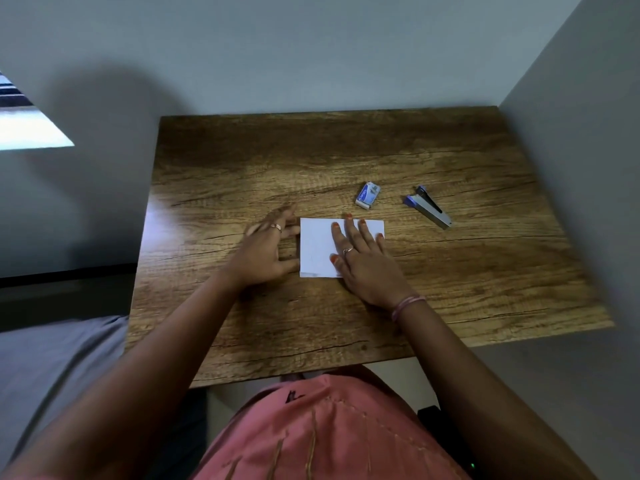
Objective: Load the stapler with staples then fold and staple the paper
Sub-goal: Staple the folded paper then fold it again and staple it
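Observation:
A white folded paper [317,245] lies flat in the middle of the wooden table [346,161]. My right hand [363,261] rests palm down on the paper's right half, fingers spread and flat. Just left of the paper's edge is my left hand [268,252], blurred, fingers apart and holding nothing. A small blue and white staple box [368,195] sits beyond the paper to the right. Farther right lies the blue and silver stapler [429,211], its top arm raised a little.
The table stands against a grey wall [311,46] at the back and another wall [588,133] on the right. A grey surface [52,358] lies low at the left. My pink clothing [329,431] fills the bottom of the view.

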`<action>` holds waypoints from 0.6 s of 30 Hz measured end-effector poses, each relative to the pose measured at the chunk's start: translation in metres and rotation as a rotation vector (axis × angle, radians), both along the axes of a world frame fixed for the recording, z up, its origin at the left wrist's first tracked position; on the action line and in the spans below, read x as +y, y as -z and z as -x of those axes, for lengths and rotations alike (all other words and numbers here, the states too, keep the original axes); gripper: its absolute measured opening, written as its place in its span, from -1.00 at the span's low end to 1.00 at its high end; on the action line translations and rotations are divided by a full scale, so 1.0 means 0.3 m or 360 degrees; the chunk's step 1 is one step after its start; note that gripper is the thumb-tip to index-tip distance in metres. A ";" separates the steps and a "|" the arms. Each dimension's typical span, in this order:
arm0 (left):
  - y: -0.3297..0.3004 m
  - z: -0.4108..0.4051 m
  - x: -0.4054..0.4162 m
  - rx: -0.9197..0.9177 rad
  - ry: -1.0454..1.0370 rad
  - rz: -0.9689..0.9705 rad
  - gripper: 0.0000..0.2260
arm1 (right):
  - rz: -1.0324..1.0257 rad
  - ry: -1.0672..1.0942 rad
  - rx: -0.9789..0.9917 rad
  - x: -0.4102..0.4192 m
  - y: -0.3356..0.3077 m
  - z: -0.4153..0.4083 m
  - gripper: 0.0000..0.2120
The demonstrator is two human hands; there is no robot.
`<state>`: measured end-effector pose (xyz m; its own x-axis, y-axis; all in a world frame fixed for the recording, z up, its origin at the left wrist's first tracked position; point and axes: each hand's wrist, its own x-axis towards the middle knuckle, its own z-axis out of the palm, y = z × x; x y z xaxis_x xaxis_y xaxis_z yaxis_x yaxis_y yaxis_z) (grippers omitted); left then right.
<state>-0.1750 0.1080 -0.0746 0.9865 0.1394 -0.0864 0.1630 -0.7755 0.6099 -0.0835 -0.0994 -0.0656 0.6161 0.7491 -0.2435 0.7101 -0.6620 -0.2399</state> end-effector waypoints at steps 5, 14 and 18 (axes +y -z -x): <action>0.011 -0.006 0.006 -0.0053 0.0020 -0.0063 -0.26 | 0.0029 0.0027 0.0050 0.002 0.002 0.025 -0.40; 0.021 -0.012 -0.011 -0.0111 -0.0104 -0.0036 -0.35 | -0.0071 -0.0004 -0.0084 -0.032 0.017 0.057 -0.26; 0.027 -0.018 -0.024 -0.0169 -0.0184 -0.0025 -0.40 | -0.0156 0.0014 -0.0091 -0.041 -0.004 0.039 -0.29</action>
<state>-0.1696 0.1009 -0.0827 0.9673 0.2529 0.0207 0.1868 -0.7648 0.6166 -0.0952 -0.1118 -0.0645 0.6336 0.7620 -0.1338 0.7186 -0.6437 -0.2630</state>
